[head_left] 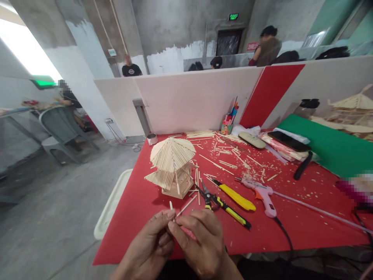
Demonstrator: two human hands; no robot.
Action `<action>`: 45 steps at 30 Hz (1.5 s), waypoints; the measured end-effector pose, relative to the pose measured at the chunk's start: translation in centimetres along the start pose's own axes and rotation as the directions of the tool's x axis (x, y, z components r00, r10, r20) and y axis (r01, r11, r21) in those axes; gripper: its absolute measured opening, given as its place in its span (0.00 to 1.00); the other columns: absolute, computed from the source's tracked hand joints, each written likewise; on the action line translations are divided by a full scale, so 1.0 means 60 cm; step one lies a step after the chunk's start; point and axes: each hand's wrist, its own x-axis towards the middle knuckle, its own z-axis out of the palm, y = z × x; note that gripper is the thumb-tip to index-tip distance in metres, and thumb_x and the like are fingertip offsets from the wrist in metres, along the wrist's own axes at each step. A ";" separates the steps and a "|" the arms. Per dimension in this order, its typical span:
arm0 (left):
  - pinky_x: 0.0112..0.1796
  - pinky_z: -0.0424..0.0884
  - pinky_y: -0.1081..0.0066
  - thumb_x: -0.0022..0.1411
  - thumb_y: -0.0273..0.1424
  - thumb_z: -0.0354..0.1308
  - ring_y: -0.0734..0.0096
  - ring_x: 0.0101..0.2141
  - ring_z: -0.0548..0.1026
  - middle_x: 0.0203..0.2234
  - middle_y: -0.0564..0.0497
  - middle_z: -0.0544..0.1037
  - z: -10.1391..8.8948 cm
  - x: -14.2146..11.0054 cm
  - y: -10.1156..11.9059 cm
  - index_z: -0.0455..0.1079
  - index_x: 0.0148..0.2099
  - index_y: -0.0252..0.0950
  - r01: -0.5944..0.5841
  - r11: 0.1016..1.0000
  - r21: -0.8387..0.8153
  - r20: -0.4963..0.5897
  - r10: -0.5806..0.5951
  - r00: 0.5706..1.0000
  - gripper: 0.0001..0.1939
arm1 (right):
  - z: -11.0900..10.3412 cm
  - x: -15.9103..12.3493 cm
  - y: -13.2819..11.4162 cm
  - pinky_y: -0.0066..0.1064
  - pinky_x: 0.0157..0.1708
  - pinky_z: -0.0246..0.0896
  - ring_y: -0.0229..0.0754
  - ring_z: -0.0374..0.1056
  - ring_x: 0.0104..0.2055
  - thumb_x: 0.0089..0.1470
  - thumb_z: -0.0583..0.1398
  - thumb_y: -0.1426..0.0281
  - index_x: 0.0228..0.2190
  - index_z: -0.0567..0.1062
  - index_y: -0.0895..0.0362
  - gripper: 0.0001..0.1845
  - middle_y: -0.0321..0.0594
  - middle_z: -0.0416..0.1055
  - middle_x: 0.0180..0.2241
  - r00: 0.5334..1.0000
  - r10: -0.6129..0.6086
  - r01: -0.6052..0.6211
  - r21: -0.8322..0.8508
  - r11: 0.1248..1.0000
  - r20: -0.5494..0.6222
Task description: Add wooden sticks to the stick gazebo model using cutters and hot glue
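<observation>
Near the front edge of the red table, my left hand [155,237] pinches a short wooden stick [171,205] whose pale tip points up past the thumb. My right hand [201,239] is closed, its fingertips meeting the left ones at the stick's lower part. Another thin stick [187,206] slants up just beyond the right fingers; I cannot tell whether they touch it. Behind the hands stands a small pavilion model [175,167] built of wooden sticks, with a pointed roof and a lower roof piece on its left side. Black-and-yellow pruning shears [223,204] lie right of it.
A yellow utility knife [237,197] and a pink glue gun [264,196] with its cord lie on the red tabletop [131,229]. Loose sticks [215,164] and shavings spread behind them. A pen cup [226,126], a phone [288,140] and a green board [326,144] are farther back.
</observation>
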 end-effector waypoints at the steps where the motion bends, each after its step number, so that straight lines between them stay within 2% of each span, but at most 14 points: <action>1: 0.14 0.44 0.83 0.35 0.34 0.74 0.89 0.14 0.48 0.11 0.63 0.56 0.002 0.000 0.001 0.64 0.20 0.33 -0.016 1.000 0.021 -0.011 0.016 1.000 0.19 | 0.002 0.002 0.004 0.33 0.34 0.57 0.38 0.66 0.36 0.56 0.57 0.75 0.41 0.75 0.59 0.11 0.40 0.75 0.34 1.000 -0.008 0.008 -0.009 1.000 -0.014; 3: 0.14 0.45 0.83 0.37 0.39 0.72 0.88 0.13 0.48 0.11 0.63 0.57 0.004 0.002 0.005 0.67 0.22 0.33 -0.080 0.990 0.113 -0.030 0.084 0.996 0.19 | 0.005 0.005 0.013 0.33 0.34 0.58 0.38 0.66 0.36 0.57 0.55 0.75 0.41 0.76 0.59 0.12 0.40 0.76 0.34 0.998 -0.010 0.007 -0.055 0.998 -0.064; 5: 0.14 0.47 0.82 0.41 0.44 0.69 0.87 0.13 0.51 0.13 0.61 0.60 0.005 0.007 0.012 0.71 0.26 0.33 -0.240 0.931 0.275 -0.062 0.266 0.962 0.19 | 0.008 0.012 0.020 0.32 0.34 0.59 0.38 0.66 0.37 0.57 0.55 0.74 0.41 0.76 0.59 0.12 0.40 0.76 0.34 0.991 0.018 -0.034 -0.114 0.993 -0.132; 6: 0.14 0.50 0.82 0.44 0.45 0.67 0.86 0.14 0.54 0.14 0.60 0.63 0.004 0.011 0.017 0.73 0.29 0.34 -0.348 0.856 0.382 -0.076 0.404 0.912 0.19 | 0.011 0.016 0.024 0.32 0.35 0.59 0.39 0.65 0.37 0.57 0.56 0.74 0.41 0.76 0.58 0.12 0.40 0.76 0.34 0.986 0.040 -0.063 -0.137 0.989 -0.164; 8: 0.20 0.61 0.80 0.46 0.41 0.66 0.81 0.19 0.64 0.19 0.56 0.71 0.001 0.019 0.030 0.76 0.33 0.36 -0.545 0.560 0.624 -0.018 0.707 0.707 0.15 | 0.018 0.025 0.030 0.32 0.35 0.60 0.39 0.64 0.36 0.56 0.56 0.75 0.41 0.77 0.58 0.12 0.40 0.76 0.33 0.975 0.087 -0.120 -0.158 0.980 -0.204; 10: 0.29 0.68 0.76 0.49 0.38 0.65 0.73 0.28 0.73 0.27 0.51 0.77 -0.002 0.027 0.044 0.78 0.36 0.37 -0.562 0.231 0.794 0.139 0.831 0.539 0.13 | 0.028 0.032 0.035 0.33 0.36 0.59 0.39 0.64 0.36 0.56 0.57 0.75 0.40 0.77 0.57 0.11 0.39 0.76 0.32 0.968 0.119 -0.158 -0.166 0.974 -0.223; 11: 0.32 0.69 0.75 0.50 0.37 0.63 0.70 0.30 0.74 0.29 0.50 0.79 -0.003 0.031 0.050 0.78 0.37 0.38 -0.550 0.108 0.828 0.215 0.845 0.490 0.12 | 0.033 0.034 0.038 0.33 0.36 0.59 0.39 0.64 0.36 0.55 0.57 0.75 0.39 0.77 0.57 0.11 0.39 0.75 0.32 0.965 0.132 -0.172 -0.166 0.971 -0.228; 13: 0.33 0.70 0.73 0.53 0.36 0.59 0.68 0.31 0.75 0.28 0.50 0.79 -0.004 0.039 0.059 0.78 0.39 0.38 -0.524 -0.046 0.850 0.325 0.829 0.455 0.12 | 0.042 0.035 0.041 0.33 0.35 0.59 0.39 0.63 0.36 0.54 0.58 0.75 0.39 0.77 0.56 0.10 0.38 0.75 0.32 0.962 0.153 -0.192 -0.162 0.968 -0.227; 15: 0.29 0.70 0.73 0.56 0.35 0.56 0.70 0.25 0.74 0.24 0.51 0.78 -0.003 0.047 0.065 0.78 0.41 0.37 -0.510 -0.111 0.853 0.386 0.793 0.471 0.14 | 0.049 0.034 0.044 0.32 0.35 0.58 0.39 0.62 0.35 0.53 0.59 0.76 0.39 0.77 0.56 0.11 0.37 0.75 0.32 0.960 0.172 -0.209 -0.157 0.965 -0.220; 18: 0.22 0.66 0.76 0.58 0.34 0.53 0.75 0.17 0.67 0.17 0.55 0.72 0.000 0.055 0.066 0.76 0.46 0.36 -0.510 -0.125 0.851 0.425 0.734 0.530 0.17 | 0.051 0.034 0.049 0.32 0.36 0.59 0.38 0.63 0.36 0.53 0.60 0.76 0.39 0.77 0.55 0.11 0.37 0.74 0.32 0.955 0.197 -0.234 -0.153 0.960 -0.222; 22: 0.20 0.64 0.77 0.55 0.31 0.55 0.76 0.16 0.65 0.14 0.57 0.69 0.004 0.061 0.062 0.75 0.48 0.35 -0.511 -0.001 0.860 0.380 0.669 0.639 0.19 | 0.049 0.039 0.054 0.32 0.36 0.60 0.38 0.64 0.36 0.53 0.60 0.76 0.38 0.77 0.56 0.10 0.38 0.74 0.32 0.953 0.208 -0.239 -0.128 0.962 -0.220; 24: 0.21 0.64 0.78 0.53 0.30 0.57 0.76 0.17 0.65 0.14 0.57 0.69 0.005 0.061 0.060 0.75 0.47 0.35 -0.494 0.062 0.867 0.331 0.668 0.666 0.18 | 0.049 0.042 0.055 0.32 0.36 0.60 0.38 0.64 0.36 0.52 0.60 0.77 0.38 0.77 0.56 0.10 0.37 0.74 0.32 0.953 0.215 -0.244 -0.117 0.963 -0.212; 40: 0.28 0.70 0.76 0.54 0.31 0.58 0.71 0.23 0.72 0.18 0.56 0.73 -0.008 0.072 0.059 0.72 0.53 0.38 -0.446 0.107 0.889 0.272 0.659 0.701 0.23 | 0.057 0.046 0.053 0.32 0.35 0.60 0.38 0.64 0.36 0.51 0.62 0.77 0.37 0.77 0.55 0.11 0.36 0.75 0.31 0.941 0.238 -0.267 -0.098 0.959 -0.242; 45: 0.28 0.70 0.76 0.49 0.30 0.61 0.69 0.24 0.74 0.19 0.55 0.76 0.000 0.070 0.062 0.74 0.50 0.38 -0.448 0.109 0.887 0.257 0.691 0.676 0.23 | 0.061 0.044 0.053 0.31 0.35 0.60 0.37 0.64 0.35 0.51 0.62 0.76 0.37 0.77 0.53 0.10 0.35 0.74 0.30 0.936 0.261 -0.290 -0.098 0.952 -0.235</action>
